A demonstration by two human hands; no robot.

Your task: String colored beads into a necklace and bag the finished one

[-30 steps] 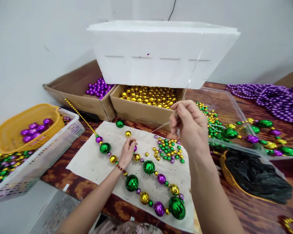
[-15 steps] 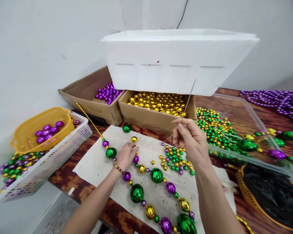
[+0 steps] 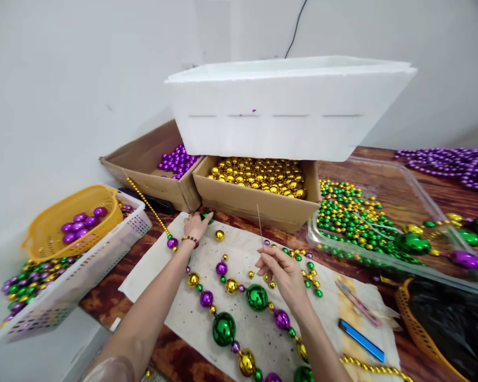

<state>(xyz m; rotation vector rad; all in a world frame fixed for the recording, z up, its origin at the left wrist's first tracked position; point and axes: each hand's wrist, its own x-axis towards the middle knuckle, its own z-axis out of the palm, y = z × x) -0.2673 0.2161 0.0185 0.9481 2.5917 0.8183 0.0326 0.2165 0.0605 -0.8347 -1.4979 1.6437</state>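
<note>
My left hand (image 3: 196, 227), wearing a beaded bracelet (image 3: 190, 241), is at the back edge of the white cloth (image 3: 207, 339). Its fingers close around a large green bead (image 3: 209, 217), mostly hidden beneath them. A gold bead (image 3: 219, 235) lies just right of it. My right hand (image 3: 278, 268) pinches a long thin needle (image 3: 258, 223) that points upward, above the cloth. Between my arms runs a looped strand of purple, green and gold beads (image 3: 224, 329). Its left side passes under my left forearm and continues as a small gold bead chain (image 3: 147, 204).
Cardboard boxes of purple beads (image 3: 178, 162) and gold beads (image 3: 258, 175) stand behind, under a white foam box (image 3: 287, 106). Left is a yellow basket (image 3: 71, 212); right, a clear tray (image 3: 376, 265). Scissors (image 3: 358, 302) and a blue cutter (image 3: 361, 339) lie on the cloth.
My left hand has moved from the strand back to the large green bead. The right hand has lowered and shifted left with the needle, uncovering the scissors and blue cutter.
</note>
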